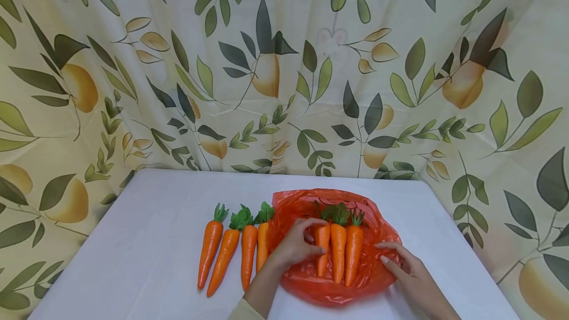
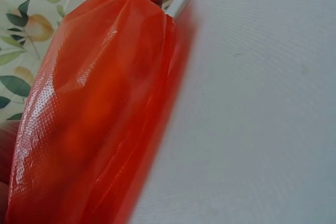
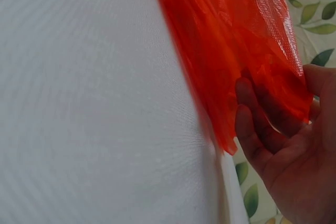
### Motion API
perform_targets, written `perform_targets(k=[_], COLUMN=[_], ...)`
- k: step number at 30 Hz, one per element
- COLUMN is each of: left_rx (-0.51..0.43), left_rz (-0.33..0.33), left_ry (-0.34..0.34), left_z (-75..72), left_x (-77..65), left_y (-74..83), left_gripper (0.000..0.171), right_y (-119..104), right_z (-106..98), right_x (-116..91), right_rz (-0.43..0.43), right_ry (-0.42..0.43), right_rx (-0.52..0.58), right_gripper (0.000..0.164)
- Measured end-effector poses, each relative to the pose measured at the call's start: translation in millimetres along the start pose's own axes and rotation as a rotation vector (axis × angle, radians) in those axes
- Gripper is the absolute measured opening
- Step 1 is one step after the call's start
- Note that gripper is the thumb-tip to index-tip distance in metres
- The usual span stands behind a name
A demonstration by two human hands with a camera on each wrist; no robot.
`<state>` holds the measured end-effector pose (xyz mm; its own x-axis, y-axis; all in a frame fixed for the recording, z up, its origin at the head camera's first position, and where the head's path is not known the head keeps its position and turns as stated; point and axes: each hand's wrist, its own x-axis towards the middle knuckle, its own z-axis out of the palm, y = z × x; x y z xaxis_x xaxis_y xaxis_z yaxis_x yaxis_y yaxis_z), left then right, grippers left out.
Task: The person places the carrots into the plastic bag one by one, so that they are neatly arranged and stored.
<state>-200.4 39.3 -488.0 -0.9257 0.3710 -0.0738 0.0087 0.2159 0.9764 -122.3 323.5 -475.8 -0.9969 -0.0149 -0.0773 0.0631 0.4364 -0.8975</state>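
A red plastic bag [image 1: 302, 196] lies spread open on the table, with three orange carrots inside, green leafy tops toward the far side. My left hand [image 1: 297, 242] reaches over the bag's left rim and pinches the leftmost carrot [image 1: 322, 241] in it. Beside that one lie the middle carrot [image 1: 338, 248] and the right carrot [image 1: 353, 251]. At the bag's right side my right hand [image 1: 411, 268] holds the rim between thumb and fingers. In the right wrist view the red plastic [image 3: 220, 51] hangs down to those fingers [image 3: 252, 135].
Several more carrots [image 1: 210, 246] lie in a row on the white table [image 1: 146, 241], left of the bag. The rightmost of these [image 1: 262, 246] is partly covered by my left forearm. A curtain [image 1: 284, 127] printed with leaves and fruit hangs behind the table.
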Motion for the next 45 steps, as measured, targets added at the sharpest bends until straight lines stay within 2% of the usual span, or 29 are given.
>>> perform_targets(k=[11, 17, 27, 32, 39, 45], left_rx=[-0.007, -0.037, -0.017, -0.005, 0.0, -0.028], left_rz=[0.01, 0.052, 0.073, 0.074, 0.07, 0.085], left_ry=[0.006, -0.011, -0.029, -0.019, -0.016, -0.025], left_z=[-5.7, -12.2, -27.7, -34.1, -39.7, -54.7], left_x=[-1.9, -2.8, -13.6, -19.7, -24.4, -30.9], left_y=[7.9, 14.0, 33.9, 42.3, 43.0, 43.8], left_gripper=[0.054, 0.054, 0.052, 0.052, 0.052, 0.049], right_y=[0.6, 0.3, 2.0, 0.8, -0.6, -0.6], right_z=[-0.4, -0.5, -0.5, -0.4, -1.6, -2.6], right_x=[-0.4, 0.0, 0.7, 0.9, 1.0, 2.3], right_rz=[-0.034, -0.035, -0.025, 0.016, 0.058, 0.077], right_ry=[-0.002, -0.006, -0.018, -0.018, -0.039, -0.035], right_rx=[0.008, 0.009, 0.021, 0.033, 0.018, -0.009], right_gripper=[0.033, 0.034, 0.033, 0.034, 0.037, 0.037])
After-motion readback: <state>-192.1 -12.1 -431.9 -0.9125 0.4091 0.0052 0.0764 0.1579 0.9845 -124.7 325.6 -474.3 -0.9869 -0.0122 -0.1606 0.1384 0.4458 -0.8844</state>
